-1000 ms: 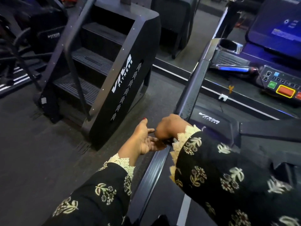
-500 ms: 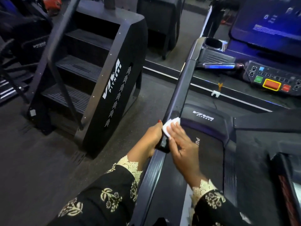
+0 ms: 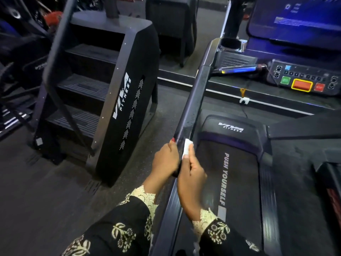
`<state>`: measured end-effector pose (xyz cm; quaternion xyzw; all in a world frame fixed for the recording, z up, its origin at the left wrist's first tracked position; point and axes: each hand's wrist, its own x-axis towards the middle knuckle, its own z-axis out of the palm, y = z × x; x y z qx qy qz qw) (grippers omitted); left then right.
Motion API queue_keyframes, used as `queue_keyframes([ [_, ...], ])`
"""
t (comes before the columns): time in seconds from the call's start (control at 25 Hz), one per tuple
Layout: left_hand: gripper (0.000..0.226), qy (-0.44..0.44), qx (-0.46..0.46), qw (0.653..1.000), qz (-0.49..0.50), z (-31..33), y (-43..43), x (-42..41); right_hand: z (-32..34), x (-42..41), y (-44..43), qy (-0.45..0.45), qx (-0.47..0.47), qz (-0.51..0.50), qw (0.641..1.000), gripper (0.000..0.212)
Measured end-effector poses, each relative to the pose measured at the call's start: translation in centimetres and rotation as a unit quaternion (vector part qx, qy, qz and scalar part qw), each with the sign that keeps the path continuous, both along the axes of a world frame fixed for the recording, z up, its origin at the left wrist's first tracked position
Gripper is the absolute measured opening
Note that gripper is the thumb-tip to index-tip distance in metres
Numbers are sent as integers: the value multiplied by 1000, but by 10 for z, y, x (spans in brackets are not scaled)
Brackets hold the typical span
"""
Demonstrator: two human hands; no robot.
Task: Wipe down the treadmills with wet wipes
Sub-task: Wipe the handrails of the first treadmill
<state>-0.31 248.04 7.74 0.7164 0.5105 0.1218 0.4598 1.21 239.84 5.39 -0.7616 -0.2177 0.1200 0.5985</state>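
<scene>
A black treadmill fills the right half, its belt (image 3: pixel 234 182) printed "PUSH YOURSELF". Its long dark left handrail (image 3: pixel 193 100) runs from the console down to my hands. My left hand (image 3: pixel 166 161) grips the lower end of that rail from the left side. My right hand (image 3: pixel 191 174) presses a small white wet wipe (image 3: pixel 186 147) against the rail's inner side, fingers lying along it. The wipe pokes out above my fingertips. Both arms wear black floral sleeves with lace cuffs.
A black stair-climber machine (image 3: pixel 127 100) stands close on the left, with bare floor between it and the treadmill. The console (image 3: pixel 302 80) with green, orange and red buttons, a cup holder (image 3: pixel 230 44) and a lit screen (image 3: pixel 295 21) sit at the upper right.
My right arm swung from across the rail to its inner side and now presses the wipe there. My left hand closed around the rail. The camera view shifted slightly left and back.
</scene>
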Motion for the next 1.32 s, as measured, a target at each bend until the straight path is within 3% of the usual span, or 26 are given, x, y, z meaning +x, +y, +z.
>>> queue_keyframes([
  [0.2,54,36,105,994,5,2,-6,3,-6,66,41,229,24,-17,973,39],
  [0.4,51,69,165,983,32,0,-7,6,-50,44,30,334,-1,-14,942,46],
  [0.48,50,71,171,982,35,-1,-6,6,-53,59,42,438,20,-42,898,28],
  [0.6,49,74,169,982,42,-1,-6,7,-52,87,54,616,102,0,781,35],
  [0.72,49,82,147,985,46,-2,-4,8,-63,96,45,644,99,76,755,39],
  [0.92,56,106,86,990,38,-3,1,8,-66,127,75,595,88,53,797,29],
  [1.04,55,110,74,990,43,-2,3,7,-61,111,64,490,92,19,867,22],
  [1.16,52,118,74,989,50,-1,3,8,-60,79,38,407,73,13,911,37],
  [1.32,53,121,80,988,58,-1,1,8,-32,102,59,303,-7,-24,953,40],
])
